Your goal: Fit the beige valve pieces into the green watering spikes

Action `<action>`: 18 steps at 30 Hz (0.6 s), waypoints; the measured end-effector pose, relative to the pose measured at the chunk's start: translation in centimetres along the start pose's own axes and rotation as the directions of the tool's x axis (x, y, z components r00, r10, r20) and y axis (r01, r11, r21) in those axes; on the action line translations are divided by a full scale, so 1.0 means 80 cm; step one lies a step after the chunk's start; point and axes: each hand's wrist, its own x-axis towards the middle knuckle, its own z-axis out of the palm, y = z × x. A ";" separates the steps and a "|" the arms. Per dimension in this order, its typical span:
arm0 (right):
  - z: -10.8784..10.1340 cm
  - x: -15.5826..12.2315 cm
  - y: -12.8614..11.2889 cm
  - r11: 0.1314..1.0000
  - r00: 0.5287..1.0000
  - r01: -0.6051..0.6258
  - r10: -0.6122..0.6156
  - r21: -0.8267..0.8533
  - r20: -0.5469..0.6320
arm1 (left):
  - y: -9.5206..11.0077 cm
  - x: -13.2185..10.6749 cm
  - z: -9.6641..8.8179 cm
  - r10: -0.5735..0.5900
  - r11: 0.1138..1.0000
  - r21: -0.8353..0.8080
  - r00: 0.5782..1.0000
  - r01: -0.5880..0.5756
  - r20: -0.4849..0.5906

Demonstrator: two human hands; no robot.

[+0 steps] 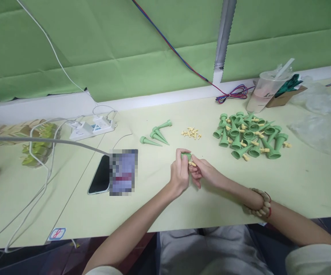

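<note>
My left hand (pixel 179 172) is closed around a green plastic cone (pixel 186 155) at the middle of the table. My right hand (pixel 202 172) pinches a small yellow plug (pixel 192 164) at the cone's side. Beyond my hands lies a little heap of yellow plugs (pixel 191 133). To its left lie several bare green cones (pixel 157 136). At the right a larger pile of green cones with yellow plugs (pixel 248 135) is spread out. A bead bracelet is on my right wrist.
A phone (pixel 100 175) on a cable lies left of my hands, with a power strip (pixel 92 126) behind it. A plastic cup with a straw (pixel 265 89), a cardboard box, clear bags (pixel 320 114) and wires (pixel 234 93) sit at the back right.
</note>
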 end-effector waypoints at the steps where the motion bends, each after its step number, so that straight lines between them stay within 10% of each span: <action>1: -0.003 0.000 0.001 0.968 0.989 0.100 -0.122 -0.230 -0.081 | 0.002 0.000 0.001 -0.023 1.000 -0.005 1.000 0.023 -0.013; 6: -0.013 0.000 0.001 0.583 0.906 0.257 -0.424 -0.771 -0.019 | 0.009 -0.001 0.003 -0.092 0.996 0.000 0.993 0.092 -0.074; 10: -0.003 -0.003 0.003 0.789 0.938 0.273 -0.344 -0.551 -0.028 | 0.011 -0.010 0.002 -0.077 0.997 -0.019 0.996 0.076 -0.039; 12: 0.005 -0.006 0.001 0.966 0.988 0.148 -0.153 -0.212 -0.009 | 0.011 -0.015 0.001 -0.020 1.000 -0.008 1.000 0.020 -0.024; 15: 0.011 -0.010 -0.006 0.978 0.985 -0.116 0.091 0.175 0.145 | 0.011 -0.018 -0.002 0.056 0.997 0.064 0.997 -0.053 -0.051; 18: 0.006 -0.009 -0.009 0.995 0.988 -0.095 0.090 0.030 0.122 | 0.015 -0.015 -0.003 0.018 0.999 0.037 0.999 -0.016 -0.037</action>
